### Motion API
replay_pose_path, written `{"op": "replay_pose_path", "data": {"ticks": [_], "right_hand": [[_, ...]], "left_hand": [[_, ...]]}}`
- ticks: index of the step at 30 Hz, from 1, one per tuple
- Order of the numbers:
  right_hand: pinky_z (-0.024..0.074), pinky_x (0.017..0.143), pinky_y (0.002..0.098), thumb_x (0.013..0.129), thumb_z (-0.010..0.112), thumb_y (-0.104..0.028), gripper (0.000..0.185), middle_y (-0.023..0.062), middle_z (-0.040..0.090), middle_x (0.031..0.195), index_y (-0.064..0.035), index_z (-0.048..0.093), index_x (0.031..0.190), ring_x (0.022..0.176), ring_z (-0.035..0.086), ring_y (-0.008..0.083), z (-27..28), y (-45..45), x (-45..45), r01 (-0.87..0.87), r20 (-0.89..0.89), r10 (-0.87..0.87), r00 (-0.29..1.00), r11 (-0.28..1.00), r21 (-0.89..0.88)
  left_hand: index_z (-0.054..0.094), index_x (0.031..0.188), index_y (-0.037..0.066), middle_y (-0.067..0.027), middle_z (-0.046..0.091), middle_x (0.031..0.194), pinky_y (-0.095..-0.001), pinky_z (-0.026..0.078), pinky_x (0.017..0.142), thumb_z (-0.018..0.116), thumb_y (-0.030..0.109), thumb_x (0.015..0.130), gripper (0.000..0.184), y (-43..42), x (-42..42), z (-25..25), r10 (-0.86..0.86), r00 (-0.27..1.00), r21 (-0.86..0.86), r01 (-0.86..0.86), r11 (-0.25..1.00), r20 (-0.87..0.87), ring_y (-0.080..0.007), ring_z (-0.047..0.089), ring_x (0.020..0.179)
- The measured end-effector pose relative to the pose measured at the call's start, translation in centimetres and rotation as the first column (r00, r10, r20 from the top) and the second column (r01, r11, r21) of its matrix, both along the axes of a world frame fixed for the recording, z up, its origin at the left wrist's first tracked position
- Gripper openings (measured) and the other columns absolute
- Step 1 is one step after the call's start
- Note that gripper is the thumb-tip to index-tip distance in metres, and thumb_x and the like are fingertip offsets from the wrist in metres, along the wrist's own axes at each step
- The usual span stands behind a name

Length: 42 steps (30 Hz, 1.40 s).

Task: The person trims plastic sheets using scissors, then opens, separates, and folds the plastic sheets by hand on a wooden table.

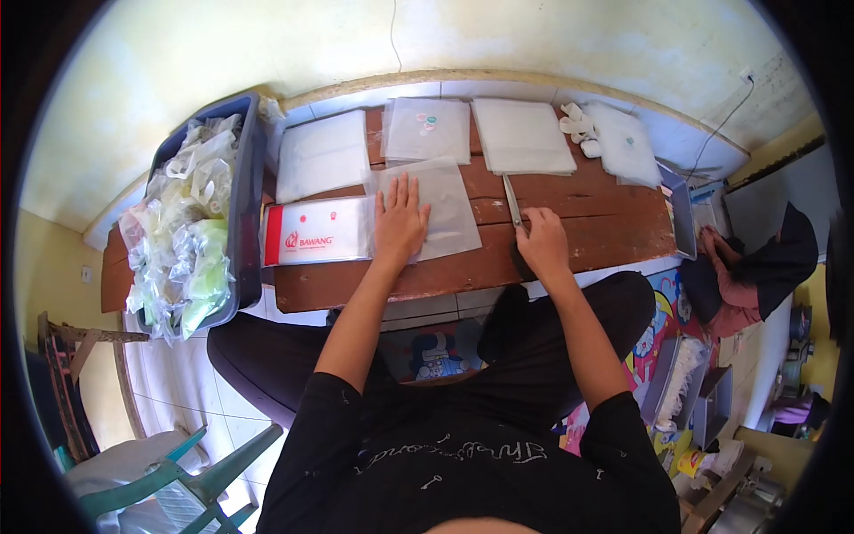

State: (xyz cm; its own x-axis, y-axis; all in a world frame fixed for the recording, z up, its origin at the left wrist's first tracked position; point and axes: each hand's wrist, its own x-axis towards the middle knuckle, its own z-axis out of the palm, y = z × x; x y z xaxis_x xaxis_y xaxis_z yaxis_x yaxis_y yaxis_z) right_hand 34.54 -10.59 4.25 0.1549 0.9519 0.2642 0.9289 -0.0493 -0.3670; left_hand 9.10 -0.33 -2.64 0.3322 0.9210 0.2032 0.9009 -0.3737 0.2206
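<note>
My left hand [400,222] lies flat, fingers stretched out, on a clear plastic bag [449,218]. Its near side also touches the edge of a printed plastic pack [325,231] with a red strip and the word BAWANG. In my right hand [544,242] is a pair of scissors [511,200], blades pointing away from me over the brown wooden table [605,222]. Whether the blades are parted is too small to tell. Beyond my hands lie a left stack of clear bags [325,151], a middle stack [427,138] with small printed marks, and a right stack [520,133].
A dark bin [249,178] full of bagged items stands at the table's left end. White rolled pieces [578,125] and another bag stack [627,147] lie at the right rear. A person [747,267] sits at right. A green chair [178,481] is at lower left.
</note>
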Motion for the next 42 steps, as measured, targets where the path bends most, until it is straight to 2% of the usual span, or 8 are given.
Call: {"op": "replay_pose_path", "data": {"ticks": [3,7,13,15,19,30,33,42], "right_hand": [[0.0478,0.088,0.0469,0.080,0.067,-0.013,0.024,0.0183,0.060,0.101,-0.0035,0.065,0.102,0.099,0.058,0.0379,-0.7,-2.4,1.5,0.032,-0.026,-0.036,0.999,0.990,-0.135],[0.0483,0.088,0.0472,0.079,0.067,-0.013,0.025,0.0192,0.059,0.103,-0.0030,0.064,0.102,0.100,0.058,0.0379,-0.2,-3.4,0.7,0.030,-0.011,-0.031,0.999,0.998,-0.053],[0.0504,0.083,0.0499,0.080,0.062,-0.006,0.028,0.0210,0.057,0.105,-0.0001,0.059,0.106,0.096,0.060,0.0418,-1.5,-3.7,0.1,0.064,0.018,-0.062,0.998,0.984,-0.167],[0.0496,0.087,0.0493,0.075,0.066,-0.003,0.043,0.0210,0.057,0.105,-0.0008,0.057,0.117,0.098,0.060,0.0435,-2.5,-2.9,0.8,0.028,0.041,-0.021,0.999,0.986,-0.165],[0.0508,0.085,0.0491,0.074,0.064,-0.002,0.044,0.0231,0.058,0.105,0.0003,0.057,0.118,0.095,0.061,0.0440,-1.4,-2.7,0.9,0.053,0.079,-0.032,0.996,0.960,-0.276],[0.0490,0.082,0.0504,0.075,0.070,-0.006,0.041,0.0198,0.056,0.107,0.0001,0.057,0.114,0.096,0.060,0.0432,0.2,-9.5,-0.3,0.009,-0.257,-0.038,0.966,0.993,-0.116],[0.0494,0.080,0.0486,0.075,0.071,-0.006,0.037,0.0197,0.057,0.106,-0.0008,0.056,0.109,0.097,0.059,0.0426,0.4,-11.4,-1.5,-0.007,-0.218,-0.022,0.976,0.991,-0.130],[0.0526,0.066,0.0484,0.076,0.073,-0.015,0.038,0.0148,0.058,0.100,-0.0066,0.051,0.106,0.076,0.064,0.0403,0.0,-13.8,-3.3,-0.071,-0.087,0.054,0.995,0.976,-0.205]], "left_hand": [[0.030,0.152,0.008,-0.0112,0.024,0.161,-0.0489,0.013,0.120,0.035,0.042,0.102,0.061,0.0,0.0,0.0,-0.002,1.000,0.003,0.002,1.000,0.001,-0.0270,0.020,0.149],[0.030,0.152,0.008,-0.0107,0.023,0.161,-0.0488,0.012,0.120,0.035,0.042,0.102,0.061,0.0,-0.1,0.1,-0.007,1.000,-0.006,0.007,1.000,-0.011,-0.0267,0.020,0.149],[0.029,0.153,0.009,-0.0097,0.022,0.162,-0.0483,0.011,0.120,0.034,0.042,0.103,0.061,0.0,0.1,0.1,0.005,1.000,-0.020,-0.005,1.000,-0.030,-0.0256,0.018,0.150],[0.028,0.153,0.009,-0.0093,0.021,0.162,-0.0482,0.011,0.121,0.033,0.042,0.103,0.061,0.1,0.0,0.1,0.003,0.999,-0.024,-0.003,1.000,-0.032,-0.0253,0.018,0.150],[0.028,0.154,0.010,-0.0091,0.020,0.162,-0.0481,0.010,0.121,0.033,0.042,0.103,0.061,0.1,0.0,0.4,0.004,0.999,-0.036,-0.006,0.999,-0.041,-0.0252,0.017,0.150],[0.031,0.152,0.007,-0.0111,0.023,0.161,-0.0480,0.011,0.120,0.036,0.041,0.102,0.061,0.0,0.0,0.3,-0.013,1.000,-0.026,0.013,1.000,0.010,-0.0273,0.018,0.149],[0.031,0.152,0.007,-0.0110,0.024,0.161,-0.0479,0.011,0.120,0.036,0.041,0.101,0.061,0.0,0.0,0.2,-0.012,1.000,-0.013,0.012,1.000,0.006,-0.0271,0.019,0.149],[0.032,0.152,0.008,-0.0104,0.024,0.161,-0.0476,0.011,0.120,0.037,0.041,0.101,0.061,0.2,0.0,-0.1,-0.012,1.000,-0.001,0.012,1.000,-0.001,-0.0264,0.019,0.149]]}}
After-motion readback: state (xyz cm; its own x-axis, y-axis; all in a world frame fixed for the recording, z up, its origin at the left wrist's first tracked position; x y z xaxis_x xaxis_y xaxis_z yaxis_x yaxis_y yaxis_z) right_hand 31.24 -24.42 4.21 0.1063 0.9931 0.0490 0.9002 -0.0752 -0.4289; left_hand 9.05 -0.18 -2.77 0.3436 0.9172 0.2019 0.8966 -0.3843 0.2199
